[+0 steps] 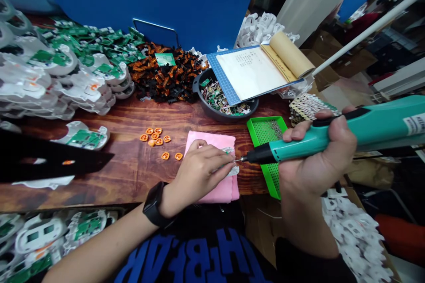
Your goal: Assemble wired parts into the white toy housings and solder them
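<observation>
My right hand (318, 150) is wrapped round a teal electric screwdriver (332, 124), held nearly level with its bit pointing left. The bit's tip meets the fingertips of my left hand (201, 166), and whether a screw sits there is too small to tell. Under my left hand is a white plastic housing (235, 170) with a bit of green showing, mostly hidden by the fingers. They are closed over it and hold it on a folded pink cloth (212, 194). Just right of the cloth, a green perforated tray (272, 172) holds small screws (274, 129).
Several orange buttons (159, 141) lie left of the cloth. Behind are a grey bowl (226, 117) of wired parts, a clipboard (215, 68) across its rim, a heap of orange-and-black pieces (166, 79) and green circuit boards (89, 40). White housings (26, 79) are stacked at left.
</observation>
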### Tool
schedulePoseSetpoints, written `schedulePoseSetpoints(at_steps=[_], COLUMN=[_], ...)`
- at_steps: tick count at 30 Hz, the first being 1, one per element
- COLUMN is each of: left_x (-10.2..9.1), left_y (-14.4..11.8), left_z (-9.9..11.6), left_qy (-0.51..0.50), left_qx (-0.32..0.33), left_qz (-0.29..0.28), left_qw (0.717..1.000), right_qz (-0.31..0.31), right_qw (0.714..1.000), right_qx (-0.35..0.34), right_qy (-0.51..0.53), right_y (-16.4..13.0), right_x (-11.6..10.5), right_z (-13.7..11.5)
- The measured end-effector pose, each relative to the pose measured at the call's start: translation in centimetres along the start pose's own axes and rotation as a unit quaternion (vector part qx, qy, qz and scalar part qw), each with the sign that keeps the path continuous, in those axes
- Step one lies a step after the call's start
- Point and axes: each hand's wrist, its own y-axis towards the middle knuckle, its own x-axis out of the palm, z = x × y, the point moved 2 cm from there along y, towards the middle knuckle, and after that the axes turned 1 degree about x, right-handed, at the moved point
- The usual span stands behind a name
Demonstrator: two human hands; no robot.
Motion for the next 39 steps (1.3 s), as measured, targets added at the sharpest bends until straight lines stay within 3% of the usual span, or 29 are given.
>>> schedulePoseSetpoints(at_steps=[19,39], left_x=[0.4,0.1], left_y=[-0.5,-0.3], left_z=[-0.3,-0.1], left_qy=[-0.020,-0.025], left_qx=[-0.027,-0.009], left_qz=[0.028,0.037], left_qw=[0.999,0.999], right_qz=[-0.018,-0.027], right_qw=[0.996,0.995], right_qx=[-0.076,-0.100], right_qy=[0.035,0.011], right_y=[-1.3,-1.3], right_x=[0.2,0.2], right_z=[-0.1,-1.0])
